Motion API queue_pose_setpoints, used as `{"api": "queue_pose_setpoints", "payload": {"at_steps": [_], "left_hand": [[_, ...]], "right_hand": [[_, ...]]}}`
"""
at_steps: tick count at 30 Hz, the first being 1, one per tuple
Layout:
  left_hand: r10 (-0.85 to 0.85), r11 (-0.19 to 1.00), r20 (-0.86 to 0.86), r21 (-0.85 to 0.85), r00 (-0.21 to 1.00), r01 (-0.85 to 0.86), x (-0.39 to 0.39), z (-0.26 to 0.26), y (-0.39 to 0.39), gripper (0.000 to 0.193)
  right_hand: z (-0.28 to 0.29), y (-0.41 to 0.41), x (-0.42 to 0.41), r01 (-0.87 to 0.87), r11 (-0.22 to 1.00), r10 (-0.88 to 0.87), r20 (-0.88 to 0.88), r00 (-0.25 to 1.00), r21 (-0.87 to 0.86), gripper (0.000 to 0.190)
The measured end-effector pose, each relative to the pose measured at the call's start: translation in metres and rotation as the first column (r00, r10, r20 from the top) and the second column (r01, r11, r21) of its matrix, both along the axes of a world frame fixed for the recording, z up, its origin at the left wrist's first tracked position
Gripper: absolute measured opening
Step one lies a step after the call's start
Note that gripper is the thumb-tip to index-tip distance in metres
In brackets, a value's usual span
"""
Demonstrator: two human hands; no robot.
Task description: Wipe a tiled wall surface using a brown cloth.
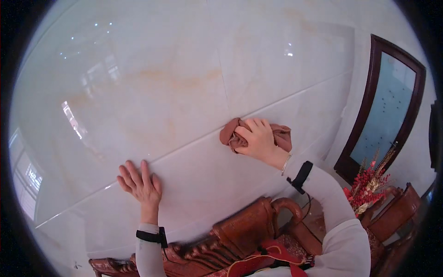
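A glossy wall of large marble-look tiles [166, 114] fills most of the view. My right hand [258, 140] grips a bunched brown cloth [230, 133] and presses it on the wall, just below a slanting tile joint. To the left, my left hand [142, 183] rests on the same wall with its fingers spread over the joint and nothing in it. Both wrists wear black straps, and a thin bracelet circles the right one.
Below the hands stands a carved wooden bench [242, 228] against the wall. Red berry sprays with feathery stems [370, 183] are at the right, near a wooden chair [394, 214]. A dark-framed door with a bluish pane [384, 104] is at the far right.
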State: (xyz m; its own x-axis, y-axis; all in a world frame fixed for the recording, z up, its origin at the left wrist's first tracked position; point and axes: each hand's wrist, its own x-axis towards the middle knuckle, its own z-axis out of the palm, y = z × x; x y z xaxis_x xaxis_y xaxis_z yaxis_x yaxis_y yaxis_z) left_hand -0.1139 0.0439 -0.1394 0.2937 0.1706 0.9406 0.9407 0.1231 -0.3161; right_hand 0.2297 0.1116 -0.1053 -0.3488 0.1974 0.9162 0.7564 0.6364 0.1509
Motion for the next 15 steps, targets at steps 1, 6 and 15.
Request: {"api": "queue_pose_setpoints", "payload": {"at_steps": [1, 6, 15], "left_hand": [[0.012, 1.000, -0.006, 0.001, 1.000, -0.012, 0.000, -0.001, 0.000, 0.045], [-0.001, 1.000, -0.005, 0.020, 1.000, 0.002, 0.001, -0.003, 0.002, 0.044], [0.003, 1.000, 0.038, -0.003, 0.999, -0.003, 0.004, -0.006, -0.002, 0.045]], "right_hand": [[0.004, -0.001, 0.004, -0.002, 1.000, 0.002, 0.000, 1.000, -0.002, 0.035], [0.112, 0.007, 0.011, 0.066, 0.986, -0.058, -0.058, 0.997, 0.153, 0.042], [0.154, 0.010, -0.048, 0.210, 0.938, -0.145, -0.239, 0.960, 0.276, 0.043]]}}
